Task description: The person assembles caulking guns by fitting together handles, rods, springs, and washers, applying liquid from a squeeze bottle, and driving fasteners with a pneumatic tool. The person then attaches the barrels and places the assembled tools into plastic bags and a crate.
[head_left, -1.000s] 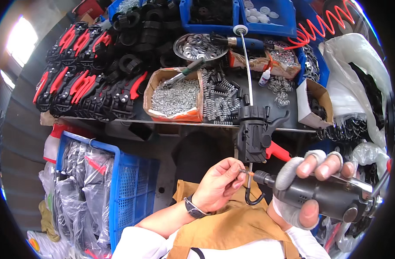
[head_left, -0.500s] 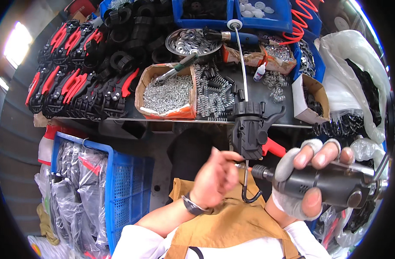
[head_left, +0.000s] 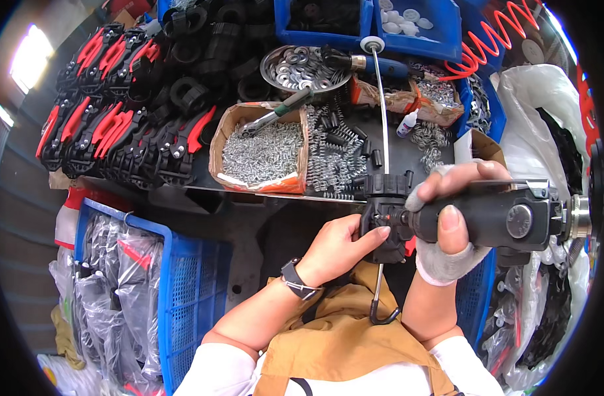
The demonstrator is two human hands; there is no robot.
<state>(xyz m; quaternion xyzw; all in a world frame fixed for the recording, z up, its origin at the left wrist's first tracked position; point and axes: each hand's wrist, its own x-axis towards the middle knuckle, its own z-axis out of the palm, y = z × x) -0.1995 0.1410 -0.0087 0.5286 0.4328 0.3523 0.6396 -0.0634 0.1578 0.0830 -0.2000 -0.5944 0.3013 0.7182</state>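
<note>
The black clamp (head_left: 383, 253) is strung on the metal rod (head_left: 384, 125) before the lap, held by the part-curled left hand (head_left: 341, 249), fingertips hidden behind. The driver (head_left: 493, 218) is gripped firmly by the closed right hand (head_left: 444, 264), its nose at the clamp. If the clamp is twisted or the driver tilted, the left thumb (head_left: 379, 234) could be struck.

From the head, a wide fisheye looks down, near, over apron (head_left: 328, 353) and workbench (head_left: 405, 157).

Forearms (head_left: 249, 315) forward, left hand (head_left: 338, 247) with thumb (head_left: 373, 240) extended, right hand (head_left: 451, 231) curled in grip
</note>
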